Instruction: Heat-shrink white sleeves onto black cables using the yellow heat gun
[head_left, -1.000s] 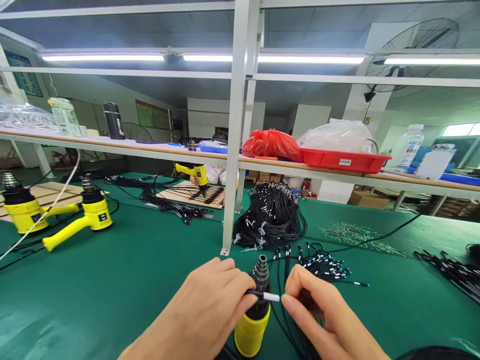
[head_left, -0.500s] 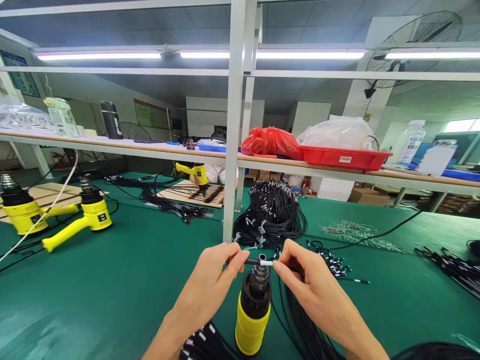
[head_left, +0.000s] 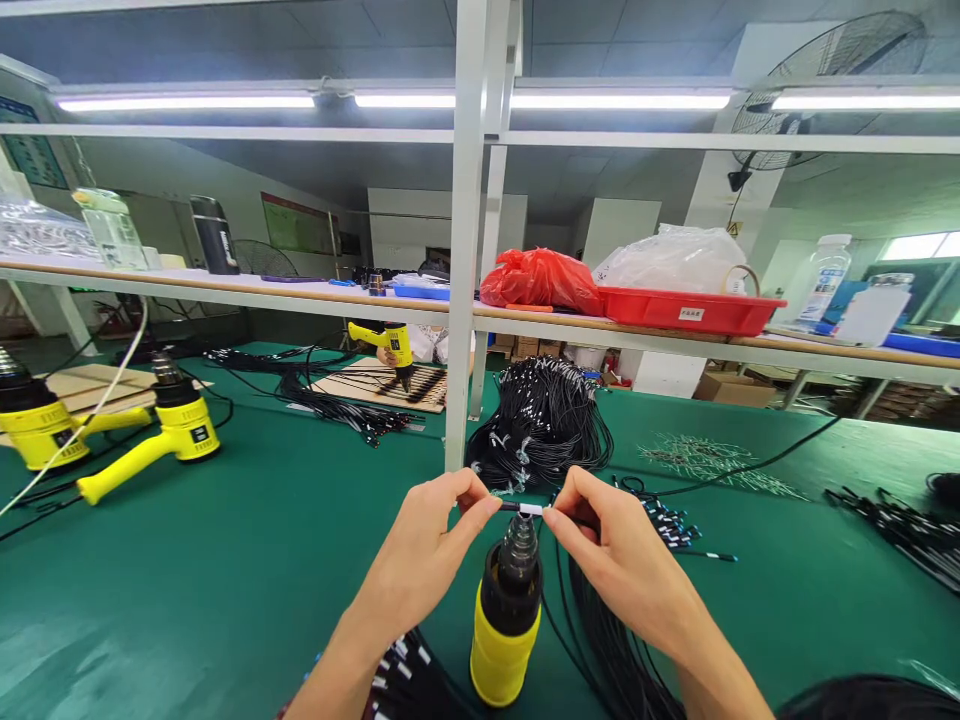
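Observation:
A thin black cable [head_left: 510,506] with a white sleeve [head_left: 531,510] on it is stretched between my two hands. My left hand [head_left: 431,545] pinches its left end with thumb and forefinger. On the other side, my right hand [head_left: 611,545] pinches the cable just right of the white sleeve. Directly below stands a yellow heat gun [head_left: 506,640], nozzle up, its tip close under the sleeve. Whether the cable touches the nozzle I cannot tell. Black cables [head_left: 607,630] hang and lie below my right hand, and a bunch with white bands [head_left: 409,670] lies by my left forearm.
A big bundle of black cables [head_left: 544,425] lies behind the white post [head_left: 466,230]. Two more yellow heat guns [head_left: 180,420] rest at left. Across the bench, a person's hand holds another heat gun [head_left: 397,345]. The shelf carries a red tray [head_left: 682,312] and bottles.
Both hands have risen slightly with the cable, and the white sleeve has shifted a little upward above the nozzle. The whole view has also shifted slightly. Both pinches stay closed.

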